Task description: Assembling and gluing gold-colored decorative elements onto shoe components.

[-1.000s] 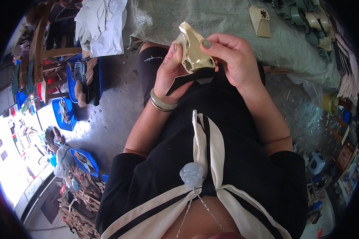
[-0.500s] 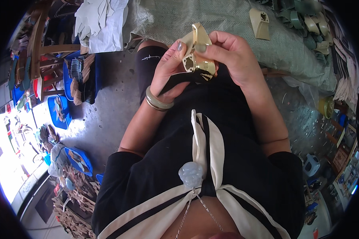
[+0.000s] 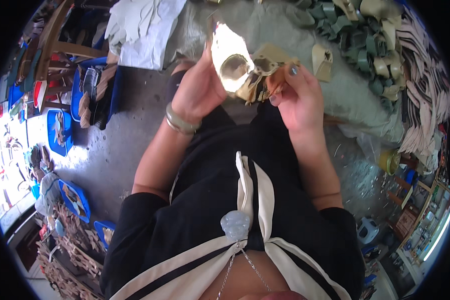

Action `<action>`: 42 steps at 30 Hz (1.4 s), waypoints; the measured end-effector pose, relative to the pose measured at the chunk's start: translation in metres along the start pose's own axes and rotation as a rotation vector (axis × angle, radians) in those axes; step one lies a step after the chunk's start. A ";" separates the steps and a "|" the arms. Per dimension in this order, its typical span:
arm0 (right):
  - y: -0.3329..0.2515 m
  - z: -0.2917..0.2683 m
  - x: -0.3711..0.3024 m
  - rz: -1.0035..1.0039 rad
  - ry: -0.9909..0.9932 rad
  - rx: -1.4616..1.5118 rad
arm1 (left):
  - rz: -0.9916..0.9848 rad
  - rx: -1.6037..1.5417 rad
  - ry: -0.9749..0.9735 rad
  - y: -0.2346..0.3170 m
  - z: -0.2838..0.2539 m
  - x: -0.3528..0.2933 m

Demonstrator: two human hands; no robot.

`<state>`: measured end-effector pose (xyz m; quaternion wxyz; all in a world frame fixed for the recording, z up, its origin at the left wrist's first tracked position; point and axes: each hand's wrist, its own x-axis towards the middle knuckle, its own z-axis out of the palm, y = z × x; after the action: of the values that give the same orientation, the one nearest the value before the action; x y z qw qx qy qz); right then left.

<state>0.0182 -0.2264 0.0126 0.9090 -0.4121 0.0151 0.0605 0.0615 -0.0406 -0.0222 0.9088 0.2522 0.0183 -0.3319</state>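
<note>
My left hand (image 3: 197, 92) is closed around a shiny gold block-shaped piece (image 3: 228, 47) that looks like a shoe heel. Glare turns most of its surface white, and a rounded hollow faces up. With thumb and fingertips, my right hand (image 3: 302, 97) pinches a crumpled gold-and-orange flap (image 3: 277, 80) beside it. Gold edges of the two touch or overlap, and I cannot tell whether they are one piece. Past my right fingers, a cream shoe heel (image 3: 323, 62) lies on the grey-green woven cloth.
Green and cream heels (image 3: 367, 55) are heaped at the far right, beside stacked beige strips (image 3: 425, 110). White sheets (image 3: 145, 37) lie at the far left. Blue bins (image 3: 60, 132) stand on the floor at left, and a grey-blue stool (image 3: 368, 230) at lower right.
My hands have moved apart. The gold piece has been turned in my left hand, now catching bright light, and my right hand has shifted from its top to the orange flap.
</note>
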 end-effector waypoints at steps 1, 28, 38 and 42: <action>0.002 0.001 -0.002 -0.102 0.007 -0.049 | 0.071 0.044 -0.004 -0.001 0.004 -0.004; -0.005 0.017 0.032 -0.518 -0.385 -0.699 | 0.059 0.174 -0.023 -0.005 0.041 -0.041; -0.029 0.023 0.036 -0.370 -0.496 -0.586 | 0.126 0.321 0.206 -0.013 0.046 -0.031; -0.022 0.030 0.024 -0.384 -0.404 -0.713 | 0.174 0.225 0.237 -0.018 0.046 -0.028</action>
<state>0.0442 -0.2163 0.0472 0.6898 -0.6747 -0.2610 -0.0287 0.0229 -0.0570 0.0154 0.8916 0.3901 0.0662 -0.2201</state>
